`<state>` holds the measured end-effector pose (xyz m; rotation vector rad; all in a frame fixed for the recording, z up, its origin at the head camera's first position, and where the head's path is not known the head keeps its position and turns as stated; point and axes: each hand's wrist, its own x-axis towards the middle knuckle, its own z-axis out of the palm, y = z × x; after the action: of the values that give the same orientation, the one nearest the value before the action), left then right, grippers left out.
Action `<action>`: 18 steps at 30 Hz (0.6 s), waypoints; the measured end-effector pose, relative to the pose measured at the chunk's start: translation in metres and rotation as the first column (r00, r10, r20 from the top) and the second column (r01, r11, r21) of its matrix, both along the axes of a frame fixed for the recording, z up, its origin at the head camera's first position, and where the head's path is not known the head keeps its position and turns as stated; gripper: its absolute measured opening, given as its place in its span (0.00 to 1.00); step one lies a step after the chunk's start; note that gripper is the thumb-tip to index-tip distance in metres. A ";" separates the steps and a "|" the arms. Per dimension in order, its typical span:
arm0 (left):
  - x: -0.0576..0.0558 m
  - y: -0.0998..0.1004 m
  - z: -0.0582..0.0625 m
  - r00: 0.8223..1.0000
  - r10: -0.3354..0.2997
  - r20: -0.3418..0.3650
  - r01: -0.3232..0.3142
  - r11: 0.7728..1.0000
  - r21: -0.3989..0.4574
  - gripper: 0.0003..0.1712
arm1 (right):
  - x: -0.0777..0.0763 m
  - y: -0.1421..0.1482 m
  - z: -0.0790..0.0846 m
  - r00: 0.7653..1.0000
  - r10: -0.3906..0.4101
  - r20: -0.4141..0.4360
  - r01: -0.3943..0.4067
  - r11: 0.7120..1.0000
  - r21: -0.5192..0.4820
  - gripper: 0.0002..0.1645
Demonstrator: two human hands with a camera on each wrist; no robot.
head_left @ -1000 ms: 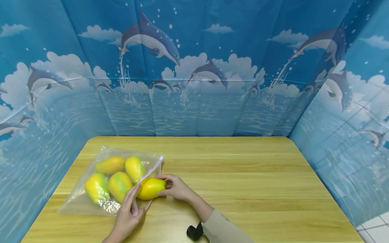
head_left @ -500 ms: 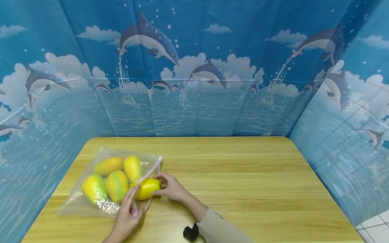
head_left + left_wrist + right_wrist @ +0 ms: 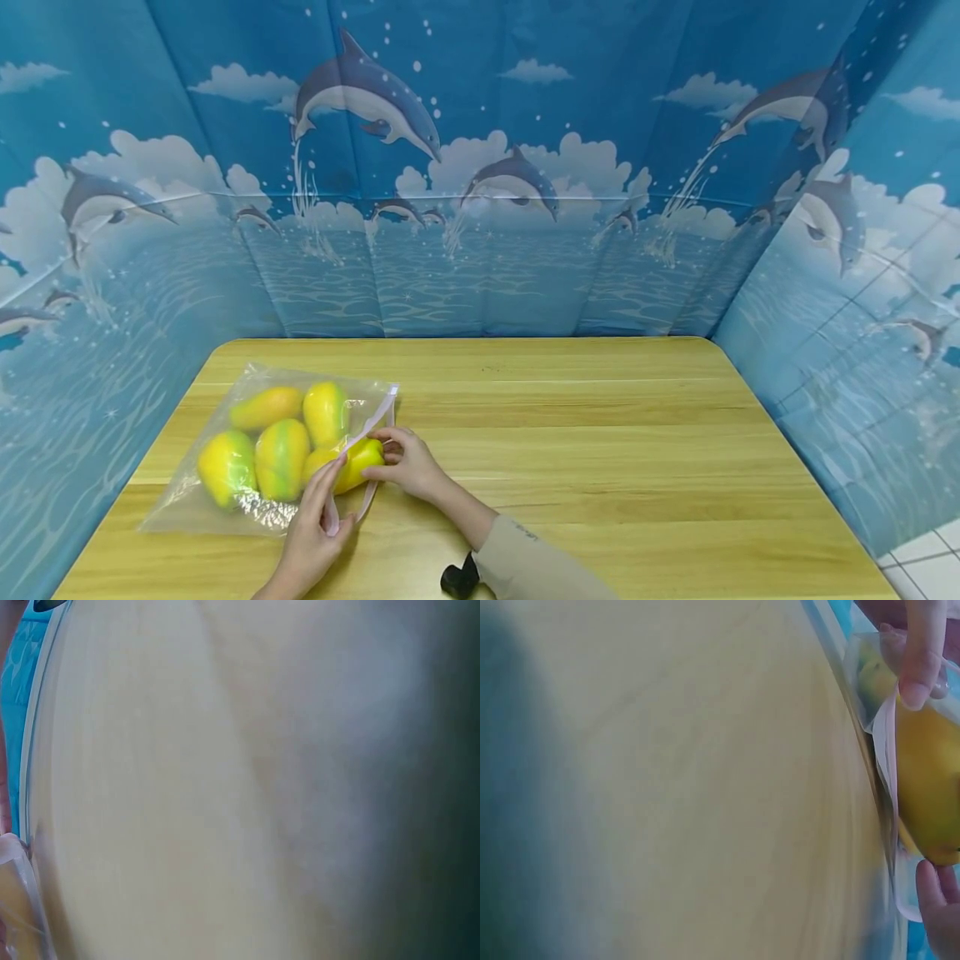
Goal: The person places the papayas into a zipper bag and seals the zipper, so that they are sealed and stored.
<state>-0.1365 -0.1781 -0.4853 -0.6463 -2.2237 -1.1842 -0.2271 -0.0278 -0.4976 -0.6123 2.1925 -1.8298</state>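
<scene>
A clear zip bag (image 3: 176, 508) lies on the left of the table, with several yellow-green mangoes (image 3: 282, 460) inside. My left hand (image 3: 313, 532) pinches the near part of the bag's pale zip edge (image 3: 381, 408), thumb below and fingers above. Another mango (image 3: 363, 461) sits partly through the bag's mouth, its outer end held by the fingers and thumb of my right hand (image 3: 408, 467). In the right wrist view that mango (image 3: 930, 780) shows between the fingertips of both hands. The left wrist view catches only a corner of the bag (image 3: 22, 900).
The wooden table (image 3: 600, 467) extends right of the bag. A black object (image 3: 459, 577) is at the right sleeve's cuff. A blue dolphin-print curtain (image 3: 480, 275) surrounds the table's back and sides.
My right hand has moved left, pushing the held mango farther into the bag. The mangoes inside have shifted slightly left. My left hand stays at the bag's edge.
</scene>
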 end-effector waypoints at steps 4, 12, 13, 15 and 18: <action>-0.001 0.001 0.000 1.000 -0.010 -0.010 0.010 1.000 0.007 0.48 | 0.000 -0.004 -0.002 1.000 -0.020 0.005 0.020 1.000 -0.005 0.28; -0.003 0.001 -0.007 0.998 -0.039 -0.041 0.041 0.998 0.045 0.48 | 0.000 -0.010 -0.004 0.996 -0.073 0.053 0.075 0.996 -0.036 0.29; -0.004 0.000 -0.011 0.998 -0.041 -0.041 0.043 0.998 0.050 0.48 | 0.000 -0.010 -0.004 0.996 -0.077 0.053 0.080 0.996 -0.042 0.29; -0.006 -0.003 -0.019 0.998 -0.042 -0.040 0.044 0.998 0.054 0.49 | 0.000 -0.011 -0.004 0.995 -0.084 0.048 0.086 0.995 -0.048 0.29; -0.010 -0.007 -0.030 0.999 -0.041 -0.035 0.043 0.997 0.058 0.50 | 0.001 -0.013 -0.004 0.995 -0.094 0.033 0.095 0.995 -0.038 0.29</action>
<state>-0.1462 -0.1849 -0.5157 -0.6873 -2.1488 -1.2454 -0.2266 -0.0404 -0.5021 -0.4917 2.2051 -1.9206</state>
